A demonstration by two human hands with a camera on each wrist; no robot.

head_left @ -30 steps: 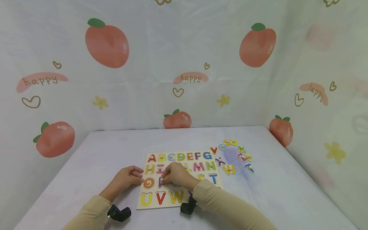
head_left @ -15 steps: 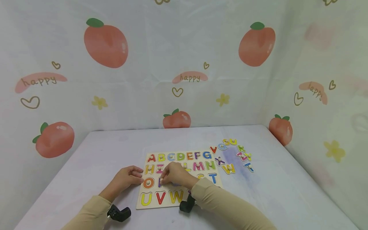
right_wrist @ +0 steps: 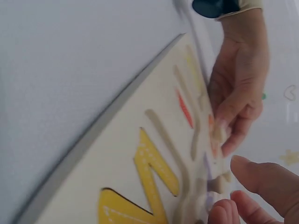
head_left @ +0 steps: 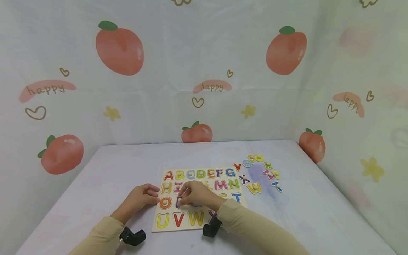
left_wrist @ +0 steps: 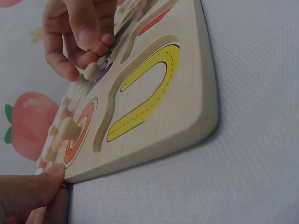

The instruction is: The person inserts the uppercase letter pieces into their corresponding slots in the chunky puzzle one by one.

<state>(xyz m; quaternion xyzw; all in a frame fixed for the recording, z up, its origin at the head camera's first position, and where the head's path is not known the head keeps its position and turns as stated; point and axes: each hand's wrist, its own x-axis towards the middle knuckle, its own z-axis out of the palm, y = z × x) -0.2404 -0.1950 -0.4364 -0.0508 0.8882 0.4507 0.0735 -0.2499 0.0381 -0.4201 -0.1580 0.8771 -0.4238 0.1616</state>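
A wooden alphabet puzzle board (left_wrist: 187, 98) lies on the table. My left hand (head_left: 138, 198) rests at its left edge, thumb and fingertips touching the side near the orange O piece (head_left: 165, 203). Over the third row is my right hand (head_left: 197, 194), its thumb and index finger parted beside the knob of the purple P piece (head_left: 178, 202). In the right wrist view, a gap shows between those fingers and the P's knob (right_wrist: 217, 185). The P sits in its slot, partly covered by the hand. Knobbed letters fill the top two rows, some hidden behind the right hand.
Loose letter pieces lie right of the board, among them a yellow W (head_left: 254, 188), purple X (head_left: 244, 179), red V (head_left: 237, 166) and blue T (head_left: 276, 186). Bare printed slots show in the bottom row, such as the yellow U (head_left: 162, 221). A patterned cloth hangs behind the table.
The right thumb and index finger have parted from the P's knob, and the hand has shifted slightly right. The left hand stays at the board's edge.
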